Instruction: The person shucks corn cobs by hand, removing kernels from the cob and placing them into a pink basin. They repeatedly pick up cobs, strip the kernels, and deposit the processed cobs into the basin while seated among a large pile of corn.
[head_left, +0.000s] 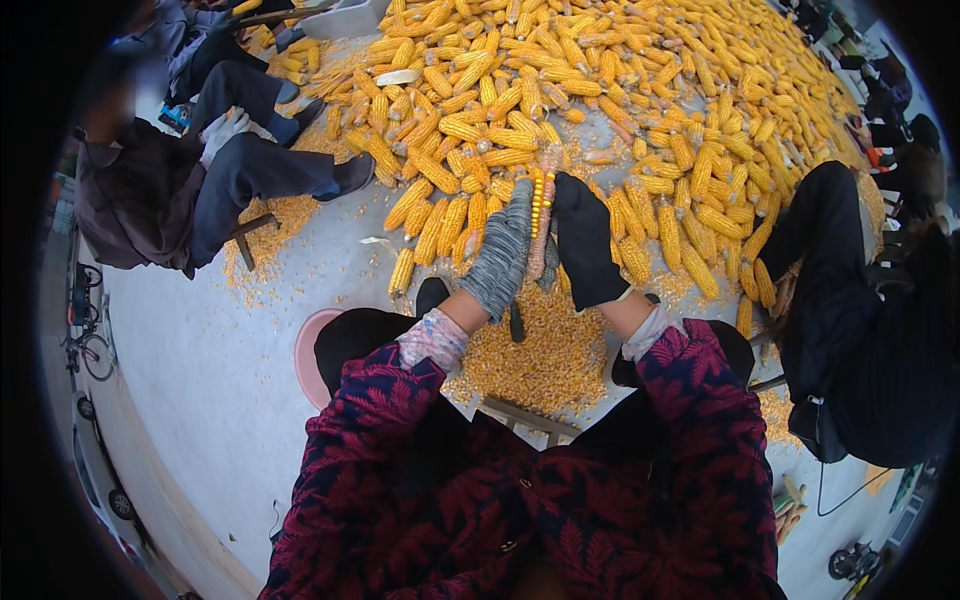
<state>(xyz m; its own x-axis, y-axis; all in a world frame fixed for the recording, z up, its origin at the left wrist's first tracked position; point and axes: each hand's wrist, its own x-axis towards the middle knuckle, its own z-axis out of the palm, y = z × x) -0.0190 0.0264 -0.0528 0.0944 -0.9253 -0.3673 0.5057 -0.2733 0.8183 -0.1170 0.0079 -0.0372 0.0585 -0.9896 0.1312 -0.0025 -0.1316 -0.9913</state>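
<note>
A partly shelled corn cob (538, 225) stands upright between my two hands, with a few rows of yellow kernels left on one side and bare pinkish cob elsewhere. My left hand (499, 251), in a grey knit glove, presses along its left side. On the other side, my right hand (589, 240) grips it in a black covering, with some grey knit showing beneath. Under the hands, loose kernels (532, 360) are heaped on the ground between my feet. A dark, narrow handle-like object (517, 324) shows just below the cob; what it belongs to is hidden.
A large pile of unshelled corn cobs (487, 112) spreads ahead. A pink basin (315, 352) is beside my left leg. One seated person (150, 180) wearing pale gloves is at left; another in dark clothes (847, 337) sits close at right. A wooden stool (529, 421) shows beneath me.
</note>
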